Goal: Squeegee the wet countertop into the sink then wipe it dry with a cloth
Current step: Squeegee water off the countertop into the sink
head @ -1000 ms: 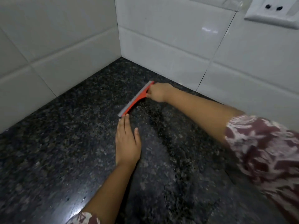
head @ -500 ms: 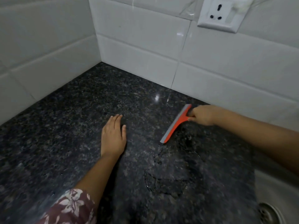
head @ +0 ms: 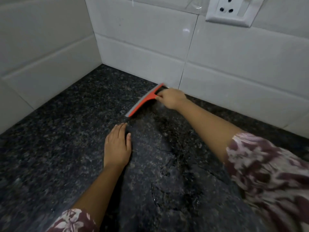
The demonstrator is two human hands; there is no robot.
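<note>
Right hand (head: 172,99) is clenched around the black handle of the orange plastic squeegee with a grey rubber blade (head: 145,100), arm stretched out toward the back edge of the worktop. The fingers wrap the handle, so only a short black stub shows above the knuckles.

The squeegee sits at the back edge of the dark speckled granite worktop (head: 58,131), its far end just beside the white tiled back wall (head: 150,39). The blade runs diagonally from that wall out toward the middle of the worktop, grey edge facing the left corner. Can't tell for sure whether the blade is pressed onto the stone; it looks down on it or very close. That part of the frame is slightly motion-blurred.

Left hand (head: 117,146) is released: palm flat on the worktop, fingers together and pointing toward the near end of the blade, near it but not touching. It holds nothing.

Between the two arms the granite has a duller streaked band with thin water lines and droplet edges, running from the blade toward the front edge.

Both forearms are bare, with maroon and white floral sleeves (head: 267,173) at the elbows.

The white tiled left wall (head: 41,56) meets the back wall at the worktop's far left corner. A white wall socket plate (head: 232,10) is mounted on the back wall, upper right.
</note>
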